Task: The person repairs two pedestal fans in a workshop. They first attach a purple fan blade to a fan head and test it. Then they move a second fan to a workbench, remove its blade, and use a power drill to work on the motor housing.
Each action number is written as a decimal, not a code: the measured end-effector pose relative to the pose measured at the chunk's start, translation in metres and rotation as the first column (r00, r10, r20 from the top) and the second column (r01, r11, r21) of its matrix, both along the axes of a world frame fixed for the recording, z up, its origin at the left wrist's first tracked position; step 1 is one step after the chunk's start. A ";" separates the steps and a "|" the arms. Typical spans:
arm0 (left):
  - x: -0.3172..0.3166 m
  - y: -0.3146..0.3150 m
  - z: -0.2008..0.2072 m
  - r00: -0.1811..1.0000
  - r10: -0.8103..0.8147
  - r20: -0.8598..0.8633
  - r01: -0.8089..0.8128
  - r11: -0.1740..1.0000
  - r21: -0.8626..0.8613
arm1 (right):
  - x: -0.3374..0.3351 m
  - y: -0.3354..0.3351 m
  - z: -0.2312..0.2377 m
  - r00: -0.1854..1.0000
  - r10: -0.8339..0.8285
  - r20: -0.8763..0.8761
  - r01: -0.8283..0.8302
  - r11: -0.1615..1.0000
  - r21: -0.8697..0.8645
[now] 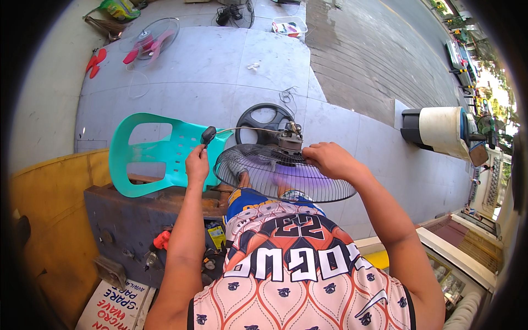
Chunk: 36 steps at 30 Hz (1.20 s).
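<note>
My left hand (197, 165) is closed round the lower end of a dark rounded piece (208, 135), raised beside a teal plastic chair (124, 148). A thin cord runs from near this piece to the exposed motor (290, 142) of an electric fan. The fan's round black wire guard (330, 190) lies across my lap, and a purple blur shows through its wires. Bent fingers of my right hand (333, 159) grip the guard's back, close beside the motor; their tips are partly hidden. Past the motor stands a black round fan base (265, 116) with cut-outs.
On my left is a dark metal box (132, 220) with a red tool (162, 240) by it. Farther off, a pink-bladed fan (148, 47), red blades (95, 63) and a clear tub (290, 27) rest on the tiled floor. A white-and-black bin (440, 129) stands right.
</note>
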<state>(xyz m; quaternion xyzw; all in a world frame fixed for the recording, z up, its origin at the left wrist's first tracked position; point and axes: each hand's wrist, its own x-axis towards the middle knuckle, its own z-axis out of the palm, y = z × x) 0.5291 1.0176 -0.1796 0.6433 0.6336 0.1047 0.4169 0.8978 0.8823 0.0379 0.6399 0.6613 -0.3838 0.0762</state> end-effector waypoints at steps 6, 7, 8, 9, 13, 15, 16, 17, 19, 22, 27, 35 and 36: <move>-0.006 -0.011 0.000 0.999 0.040 -0.021 -0.039 0.998 0.055 | 0.005 0.009 0.002 0.998 0.061 -0.033 -0.061 0.998 -0.002; -0.006 -0.013 0.002 0.999 0.043 -0.032 -0.043 0.999 0.026 | 0.006 0.011 0.002 0.996 0.082 -0.029 -0.082 0.997 0.011; -0.006 -0.016 0.005 0.998 0.055 -0.038 -0.055 0.998 -0.004 | 0.007 0.013 0.002 0.995 0.101 -0.024 -0.101 0.995 0.010; -0.006 -0.018 0.006 0.997 0.048 -0.059 -0.049 0.999 -0.003 | 0.008 0.015 0.002 0.993 0.117 -0.020 -0.117 0.993 0.009; -0.003 -0.030 0.005 0.991 0.061 -0.122 -0.067 0.997 -0.040 | 0.010 0.023 0.001 0.984 0.179 -0.005 -0.178 0.982 0.069; -0.003 -0.037 -0.002 0.986 0.053 -0.156 -0.063 0.996 -0.062 | 0.011 0.028 0.001 0.978 0.207 0.004 -0.207 0.976 0.068; -0.004 -0.041 -0.006 0.984 0.042 -0.176 -0.054 0.996 -0.066 | 0.012 0.031 0.002 0.971 0.240 0.006 -0.239 0.967 0.089; -0.006 -0.045 -0.011 0.979 0.044 -0.200 -0.062 0.994 -0.089 | 0.014 0.034 0.002 0.964 0.266 0.010 -0.266 0.959 0.097; -0.011 -0.052 -0.020 0.972 0.037 -0.231 -0.059 0.994 -0.090 | 0.016 0.042 0.004 0.946 0.323 0.021 -0.323 0.942 0.092; -0.024 -0.061 -0.031 0.971 0.025 -0.236 -0.062 0.987 -0.148 | 0.016 0.055 0.005 0.931 0.366 -0.001 -0.364 0.926 0.103; -0.045 -0.074 -0.044 0.963 -0.025 -0.269 -0.067 0.943 -0.327 | 0.014 0.074 0.005 0.899 0.438 0.019 -0.438 0.896 0.076; -0.068 -0.118 -0.038 0.862 -0.106 -0.495 -0.117 0.910 -0.399 | 0.008 0.095 0.001 0.871 0.490 0.034 -0.490 0.871 0.009; -0.070 -0.126 -0.037 0.858 -0.074 -0.508 -0.168 0.894 -0.415 | 0.005 0.097 0.001 0.880 0.474 -0.003 -0.474 0.880 0.014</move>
